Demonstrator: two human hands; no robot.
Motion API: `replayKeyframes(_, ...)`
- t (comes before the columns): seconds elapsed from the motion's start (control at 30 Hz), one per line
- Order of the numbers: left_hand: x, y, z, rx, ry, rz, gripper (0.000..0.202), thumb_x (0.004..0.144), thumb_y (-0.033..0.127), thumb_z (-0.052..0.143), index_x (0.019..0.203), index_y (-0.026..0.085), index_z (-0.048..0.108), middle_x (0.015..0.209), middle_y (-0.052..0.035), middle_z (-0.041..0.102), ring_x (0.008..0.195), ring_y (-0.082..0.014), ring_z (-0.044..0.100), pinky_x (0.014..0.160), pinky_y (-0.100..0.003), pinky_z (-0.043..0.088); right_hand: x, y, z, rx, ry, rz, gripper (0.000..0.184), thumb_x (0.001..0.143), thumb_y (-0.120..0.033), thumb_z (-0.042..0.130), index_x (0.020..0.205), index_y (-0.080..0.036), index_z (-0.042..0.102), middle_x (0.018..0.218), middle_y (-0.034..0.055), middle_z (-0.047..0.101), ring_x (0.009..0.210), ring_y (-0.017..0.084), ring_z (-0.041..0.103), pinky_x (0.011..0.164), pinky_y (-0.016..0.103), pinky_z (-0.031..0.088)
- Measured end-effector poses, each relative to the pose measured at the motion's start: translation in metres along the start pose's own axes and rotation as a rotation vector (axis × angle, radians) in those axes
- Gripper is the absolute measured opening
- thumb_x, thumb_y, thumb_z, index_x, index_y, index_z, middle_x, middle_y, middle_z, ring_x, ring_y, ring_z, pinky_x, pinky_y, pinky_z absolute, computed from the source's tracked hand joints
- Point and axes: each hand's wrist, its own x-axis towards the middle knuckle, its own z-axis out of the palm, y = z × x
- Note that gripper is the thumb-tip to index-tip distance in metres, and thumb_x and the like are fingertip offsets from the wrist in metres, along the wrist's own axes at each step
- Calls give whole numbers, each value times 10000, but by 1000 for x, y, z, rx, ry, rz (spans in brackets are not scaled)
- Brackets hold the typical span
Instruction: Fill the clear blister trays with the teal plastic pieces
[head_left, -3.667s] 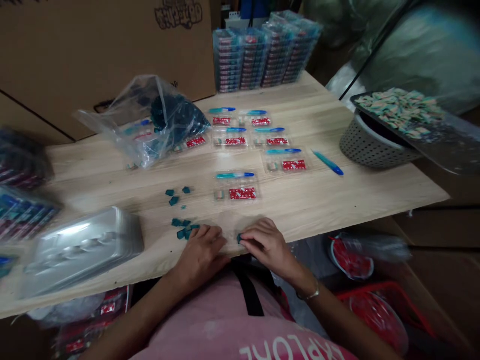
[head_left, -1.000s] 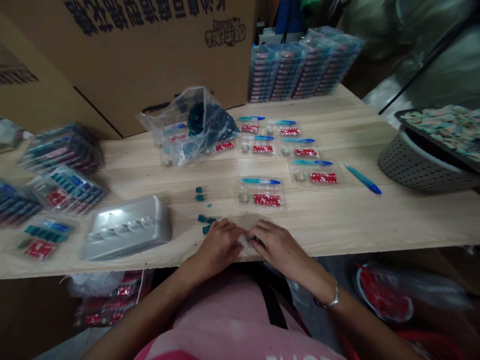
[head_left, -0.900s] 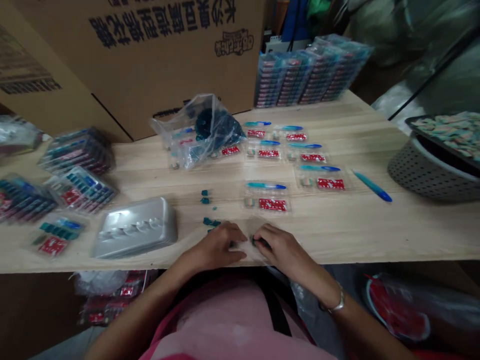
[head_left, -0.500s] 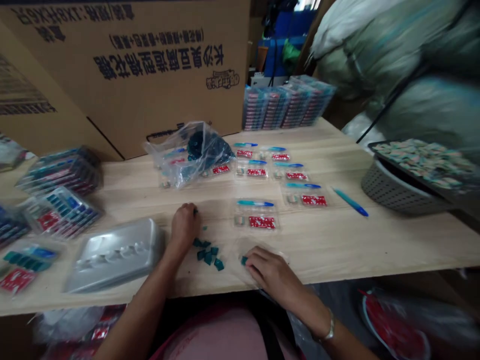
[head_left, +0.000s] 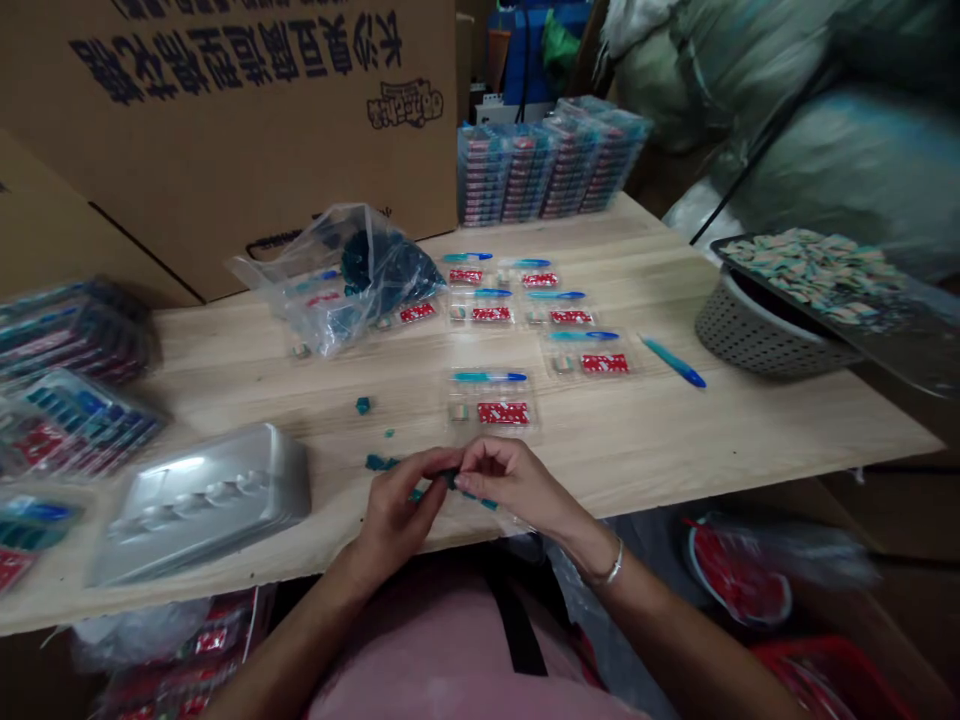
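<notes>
Apparently adjusting a dark teal piece (head_left: 451, 479), pinched by left hand (head_left: 396, 503) and right hand (head_left: 519, 484) alike; next probably requiring gentle fingertip control.

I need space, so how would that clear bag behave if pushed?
The clear bag would probably fold, its film looking thin and wrinkled. The heaped teal pieces inside may shift, and packs showing through it could drag.

Dim, lower corners dark. Glare on table (head_left: 463, 347) and tray stack (head_left: 206, 495). Edges stretched, smeared; held piece (head_left: 451, 480) underexposed.
</notes>
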Motion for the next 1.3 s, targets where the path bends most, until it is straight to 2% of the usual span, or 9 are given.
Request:
replayKeyframes(0.13, -10, -4, -8, 45, -82, -66, 308, 864, 183, 573, 1171, 208, 570, 1002, -69, 711, 907, -180, 664, 799, -314, 539, -12, -2, 3, -112, -38, -22, 157, 737, -283, 684, 720, -184, 563, 663, -39, 559, 598, 96, 501, 560, 222, 399)
replayKeyframes(0.27, -11, -18, -20, 228, -139, -61, 399, 837, 237, 611, 1227, 205, 533, 991, -67, 690, 915, -212, 627, 808, -372, 513, -15, -7, 9, -592, 15, -240, 111, 756, -87, 590, 738, -191, 557, 766, -5, 571, 727, 133, 538, 660, 252, 429)
replayKeyframes(0.4, 5, -46, -31, 508, 36, -196, 265, 852, 167, 515, 1099, 140, 606, 1082, -132, 650, 1021, -259, 594, 897, -413, 486, -5, 1, 15, -1014, -50, -336, 138, 811, -48, 554, 808, -185, 563, 843, 41, 576, 802, 181, 540, 725, 303, 452)
replayKeyframes(0.53, 34, -78, -36, 660, 38, -451, 225, 774, 47, 466, 853, 110, 667, 1023, -181, 651, 1044, -303, 592, 934, -425, 460, 2, 12, 15, -1020, -44, -283, 121, 842, -60, 565, 841, -181, 569, 867, 38, 575, 800, 171, 557, 715, 288, 456)
replayKeyframes(0.63, 48, -89, -38, 627, 35, -505, 218, 743, 35, 457, 675, 130, 641, 817, -159, 657, 896, -295, 631, 850, -414, 486, 2, 16, 12, -969, -28, -263, 132, 827, -51, 588, 851, -179, 571, 868, 32, 583, 797, 161, 564, 713, 277, 453)
replayKeyframes(0.77, 41, -67, -39, 492, 101, -560, 162, 763, 122, 505, 797, 140, 662, 769, -77, 673, 745, -210, 644, 710, -324, 515, 0, 10, 10, -893, -4, -326, 107, 826, -84, 594, 847, -188, 581, 863, 37, 605, 826, 177, 574, 739, 300, 459)
replayKeyframes(0.9, 24, -19, -28, -309, 38, -693, 179, 692, 295, 694, 788, 148, 658, 703, -21, 685, 626, -140, 632, 598, -246, 508, -1, -5, 9, -586, 123, -487, 89, 838, -135, 586, 898, -201, 599, 874, 26, 624, 818, 155, 599, 737, 283, 478)
replayKeyframes(1.0, 16, 3, -15, -734, -67, -769, 250, 577, 260, 794, 757, 146, 664, 721, -15, 705, 635, -122, 641, 630, -237, 524, -2, -12, 8, -489, 117, -517, 89, 815, -124, 576, 836, -203, 611, 811, 7, 618, 761, 137, 600, 689, 262, 480)
replayKeyframes(1.3, 9, 17, -5, -572, -176, -640, 134, 706, 183, 664, 827, 144, 707, 793, -32, 725, 749, -146, 654, 712, -247, 504, -20, -21, 10, -735, 52, -340, 124, 777, -66, 561, 734, -169, 614, 747, 11, 599, 685, 120, 556, 631, 242, 417)
